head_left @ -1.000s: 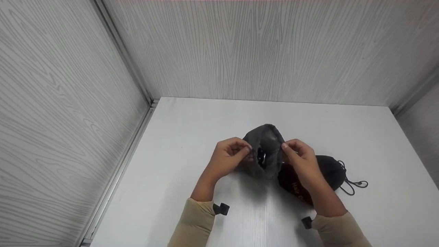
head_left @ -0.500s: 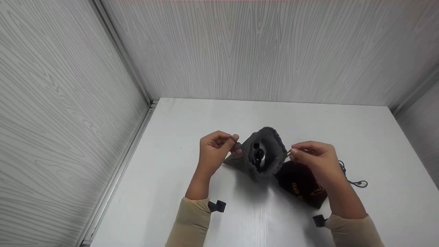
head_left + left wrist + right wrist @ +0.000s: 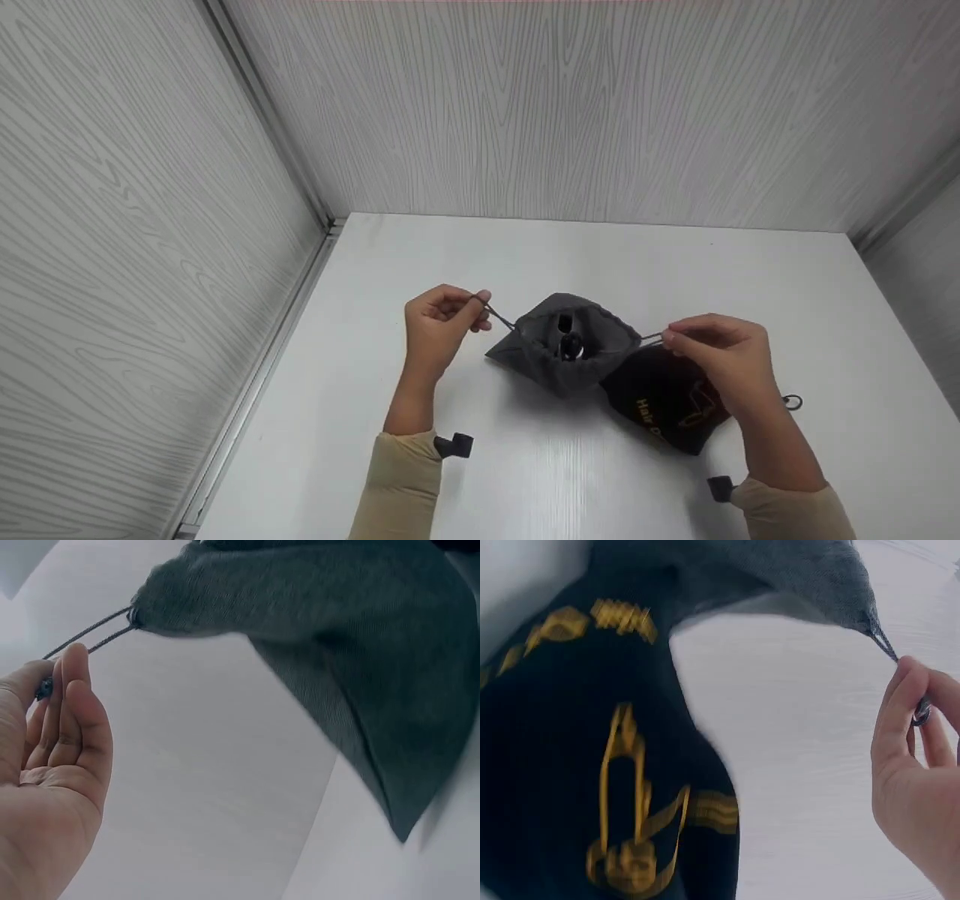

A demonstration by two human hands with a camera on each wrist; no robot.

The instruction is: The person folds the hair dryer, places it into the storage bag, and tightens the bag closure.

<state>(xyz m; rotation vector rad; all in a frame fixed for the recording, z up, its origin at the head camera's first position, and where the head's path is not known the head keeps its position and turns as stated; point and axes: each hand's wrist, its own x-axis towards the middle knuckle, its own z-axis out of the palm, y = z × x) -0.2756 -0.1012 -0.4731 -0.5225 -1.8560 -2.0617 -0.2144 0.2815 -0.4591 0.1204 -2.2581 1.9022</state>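
A grey drawstring bag (image 3: 536, 360) sits mid-table, its mouth wide and facing up. Inside it shows a shiny black object (image 3: 571, 346), only partly visible. My left hand (image 3: 442, 319) pinches a drawstring loop (image 3: 90, 631) at the bag's left side, the cord stretched between thumb and fingers. On the opposite side my right hand (image 3: 724, 352) pinches the other drawstring loop (image 3: 652, 340), also drawn out. Knotted cord ends show within both hands in the wrist views. A pointed bottom corner of the bag juts left in the head view.
A black drawstring pouch (image 3: 660, 405) with gold lettering starting "Hair D" and a hair-dryer outline lies right of the grey bag, partly under my right hand. Its cord end (image 3: 793, 402) pokes out beyond the wrist. Grey wood-grain panels (image 3: 525, 112) wall the white table (image 3: 375, 255).
Both hands have moved apart from the bag's rim, drawing the two cords outward. The bag's mouth has turned upward and become lower and wider, its inside more exposed.
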